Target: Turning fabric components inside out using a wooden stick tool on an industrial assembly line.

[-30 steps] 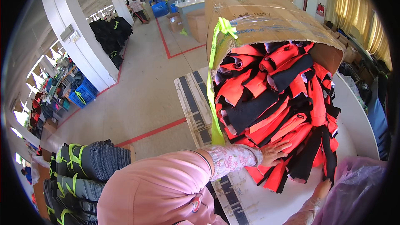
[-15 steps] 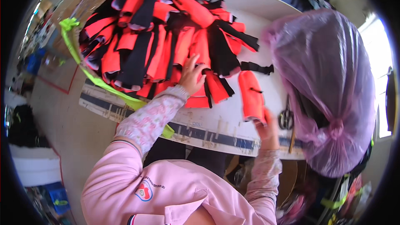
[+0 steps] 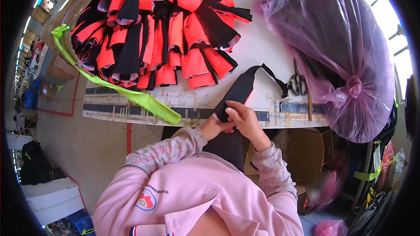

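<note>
Both my hands meet at the table's front edge on one fabric sleeve (image 3: pixel 238 89), black side up with an orange edge showing. Its narrow black strap (image 3: pixel 275 80) trails off to the right over the table. My left hand (image 3: pixel 213 127) is closed round the near end from below, its fingers partly hidden. From above, my right hand (image 3: pixel 246 120) pinches that same end between thumb and fingers. Beyond them lies a large heap of similar orange and black fabric sleeves (image 3: pixel 175 35), overlapping one another.
A tied, translucent purple plastic bag (image 3: pixel 350 43) stands at the right. Beside it lie black-handled scissors (image 3: pixel 298 84) and a thin wooden stick (image 3: pixel 310 105). A neon yellow-green strip (image 3: pixel 127 97) runs along the left edge. Under the table is a cardboard box (image 3: pixel 308 150).
My left hand has left the heap and joined my right hand on the sleeve. The sleeve has come nearer and turned from orange side to black side up.
</note>
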Demonstrator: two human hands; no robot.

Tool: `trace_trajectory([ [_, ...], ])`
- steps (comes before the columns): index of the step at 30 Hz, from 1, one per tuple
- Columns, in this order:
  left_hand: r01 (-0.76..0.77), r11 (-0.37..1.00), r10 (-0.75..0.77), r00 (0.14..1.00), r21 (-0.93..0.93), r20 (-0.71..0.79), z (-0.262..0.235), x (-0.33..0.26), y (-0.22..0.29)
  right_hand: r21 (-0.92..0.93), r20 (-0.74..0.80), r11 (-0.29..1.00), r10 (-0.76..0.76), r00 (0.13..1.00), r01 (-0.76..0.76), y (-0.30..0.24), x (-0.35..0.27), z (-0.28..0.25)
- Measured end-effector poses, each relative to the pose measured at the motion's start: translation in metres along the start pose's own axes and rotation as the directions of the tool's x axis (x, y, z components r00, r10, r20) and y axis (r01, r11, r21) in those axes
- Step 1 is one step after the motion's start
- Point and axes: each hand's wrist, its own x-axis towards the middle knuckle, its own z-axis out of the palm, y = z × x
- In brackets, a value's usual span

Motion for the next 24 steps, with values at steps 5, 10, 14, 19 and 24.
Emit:
trace_trajectory([
  [5,0.254,0.711,-0.250,0.963,-0.656,0.102,0.002,-0.003,-0.008,-0.739,-0.210,0.636,-0.532,0.820,0.223,0.016,0.026,-0.028],
  [10,0.316,0.709,-0.247,0.949,-0.631,0.198,0.009,-0.009,-0.010,-0.526,-0.272,0.850,-0.187,0.944,0.017,0.064,0.031,-0.027],
  [14,0.340,0.571,-0.143,0.937,-0.747,0.318,0.002,-0.010,-0.031,-0.500,-0.262,0.856,-0.292,0.920,0.130,0.085,0.042,-0.027],
  [19,0.105,0.864,-0.175,0.980,-0.492,-0.098,0.011,-0.013,-0.028,-0.495,-0.243,0.866,-0.222,0.945,0.076,0.062,0.046,-0.012],
  [24,0.024,0.961,-0.104,0.955,-0.276,-0.279,0.006,-0.015,-0.033,-0.580,-0.237,0.815,-0.160,0.958,-0.007,0.044,0.032,0.013],
])
